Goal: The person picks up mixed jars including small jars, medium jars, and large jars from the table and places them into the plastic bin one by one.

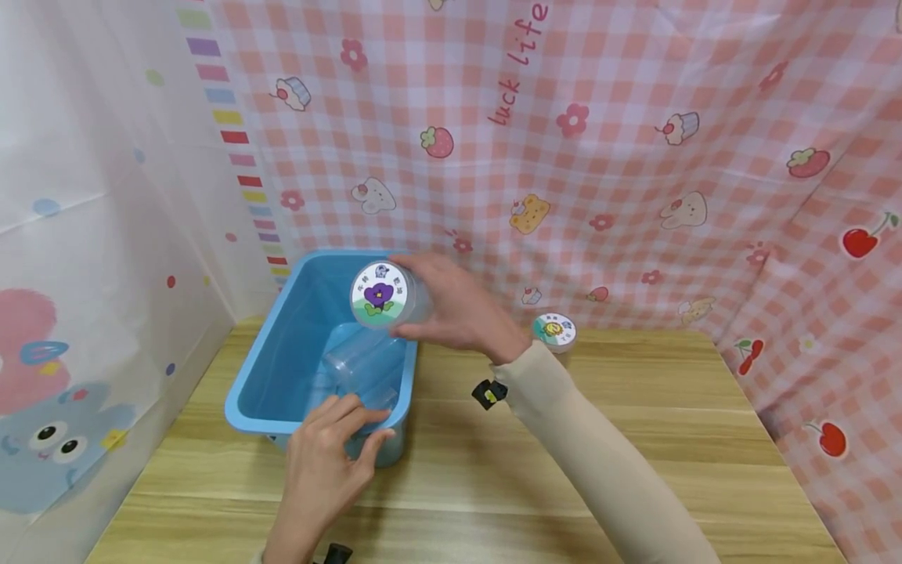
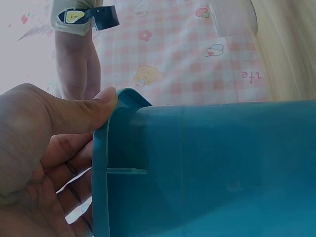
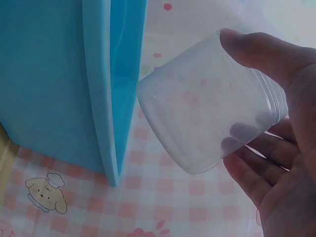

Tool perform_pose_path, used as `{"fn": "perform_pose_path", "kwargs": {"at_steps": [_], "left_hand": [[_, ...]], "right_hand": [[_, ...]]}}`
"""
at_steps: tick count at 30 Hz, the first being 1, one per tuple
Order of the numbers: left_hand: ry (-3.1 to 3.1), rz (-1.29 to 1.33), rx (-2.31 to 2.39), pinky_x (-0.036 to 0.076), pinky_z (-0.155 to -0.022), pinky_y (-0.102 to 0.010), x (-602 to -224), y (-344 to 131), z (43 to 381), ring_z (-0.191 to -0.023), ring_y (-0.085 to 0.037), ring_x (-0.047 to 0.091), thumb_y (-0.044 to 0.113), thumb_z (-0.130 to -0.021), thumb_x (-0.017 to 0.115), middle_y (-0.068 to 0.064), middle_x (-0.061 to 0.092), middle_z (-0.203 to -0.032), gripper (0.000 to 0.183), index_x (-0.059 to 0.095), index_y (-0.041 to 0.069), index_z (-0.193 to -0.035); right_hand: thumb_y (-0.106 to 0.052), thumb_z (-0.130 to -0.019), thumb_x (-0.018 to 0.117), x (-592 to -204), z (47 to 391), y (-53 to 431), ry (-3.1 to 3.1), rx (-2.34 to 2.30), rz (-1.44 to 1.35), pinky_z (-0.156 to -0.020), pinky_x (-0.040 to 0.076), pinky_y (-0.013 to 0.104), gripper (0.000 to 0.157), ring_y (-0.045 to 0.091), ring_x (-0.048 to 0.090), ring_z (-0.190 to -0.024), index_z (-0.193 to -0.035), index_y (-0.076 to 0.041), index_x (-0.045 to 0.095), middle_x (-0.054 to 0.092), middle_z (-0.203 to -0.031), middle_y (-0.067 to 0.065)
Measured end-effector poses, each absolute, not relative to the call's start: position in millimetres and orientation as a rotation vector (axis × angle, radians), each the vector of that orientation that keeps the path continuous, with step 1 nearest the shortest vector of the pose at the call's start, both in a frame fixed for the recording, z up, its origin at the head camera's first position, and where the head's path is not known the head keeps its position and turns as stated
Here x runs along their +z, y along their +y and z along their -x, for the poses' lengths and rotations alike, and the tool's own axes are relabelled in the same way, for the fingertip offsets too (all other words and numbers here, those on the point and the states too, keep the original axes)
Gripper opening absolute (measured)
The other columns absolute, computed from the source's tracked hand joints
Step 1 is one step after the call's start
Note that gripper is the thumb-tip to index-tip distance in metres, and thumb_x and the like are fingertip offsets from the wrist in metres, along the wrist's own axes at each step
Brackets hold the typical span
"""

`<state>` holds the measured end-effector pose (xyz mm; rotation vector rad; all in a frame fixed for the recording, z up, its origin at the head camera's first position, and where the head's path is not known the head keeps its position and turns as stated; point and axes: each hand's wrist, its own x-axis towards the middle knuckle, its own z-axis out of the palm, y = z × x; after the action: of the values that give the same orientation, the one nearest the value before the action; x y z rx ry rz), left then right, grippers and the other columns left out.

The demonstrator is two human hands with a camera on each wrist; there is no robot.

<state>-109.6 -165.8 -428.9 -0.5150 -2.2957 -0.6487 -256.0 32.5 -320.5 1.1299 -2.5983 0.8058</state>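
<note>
My right hand (image 1: pixel 458 309) grips a clear plastic jar (image 3: pixel 202 103) above the right side of a blue bin (image 1: pixel 254 368). The jar is tilted, and its round lid (image 1: pixel 379 294), printed with a purple flower, faces the head camera. In the right wrist view the jar's clear base points toward the bin's rim (image 3: pixel 98 98). At the bin's front right corner, my left hand (image 1: pixel 327 454) pinches the rim, its thumb on the outer side in the left wrist view. Inside the bin lies another clear jar (image 1: pixel 362 356) on its side, partly hidden by the held one.
A jar with a yellow flower lid (image 1: pixel 554 331) stands on the wooden table (image 1: pixel 634 439) to the right, near the back. Pink checked cloth (image 1: pixel 599 172) hangs behind the table, and a white patterned sheet (image 1: pixel 106 196) hangs along the left side.
</note>
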Motion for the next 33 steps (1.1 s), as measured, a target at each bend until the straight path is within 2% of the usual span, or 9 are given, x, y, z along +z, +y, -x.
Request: {"fn": "perform_pose_path", "kwargs": {"at_steps": [10,25,33], "left_hand": [[-2.287,0.52,-0.648,0.038,-0.057,-0.017,-428,-166,110,-0.065,-0.004,0.045,0.021,-0.074,0.092,0.011,0.063,-0.076,0.018,0.081,0.017,-0.089],[-2.29,0.526,-0.671,0.04,-0.058,-0.019,-429,-166,110,-0.066,-0.007,0.048,0.018,-0.074,0.092,0.007,0.065,-0.077,0.02,0.082,0.015,-0.09],[-2.284,0.538,-0.668,0.043,-0.058,-0.021,-428,-166,110,-0.066,-0.009,0.05,0.018,-0.074,0.091,0.006,0.065,-0.078,0.019,0.081,0.014,-0.09]], "right_hand": [[-0.036,-0.082,0.087,-323,253,17,-2.638,0.68,-1.235,-0.113,0.047,0.037,0.088,0.02,0.051,-0.139,-0.155,-0.014,0.044,0.052,-0.152,0.005],[-0.03,-0.085,0.085,-331,249,14,-2.664,0.663,-1.281,-0.116,0.043,0.038,0.085,0.02,0.045,-0.144,-0.157,-0.017,0.041,0.047,-0.157,0.004],[-0.037,-0.086,0.084,-334,248,20,-2.662,0.71,-1.259,-0.118,0.042,0.04,0.086,0.022,0.044,-0.144,-0.157,-0.017,0.04,0.045,-0.158,0.004]]}}
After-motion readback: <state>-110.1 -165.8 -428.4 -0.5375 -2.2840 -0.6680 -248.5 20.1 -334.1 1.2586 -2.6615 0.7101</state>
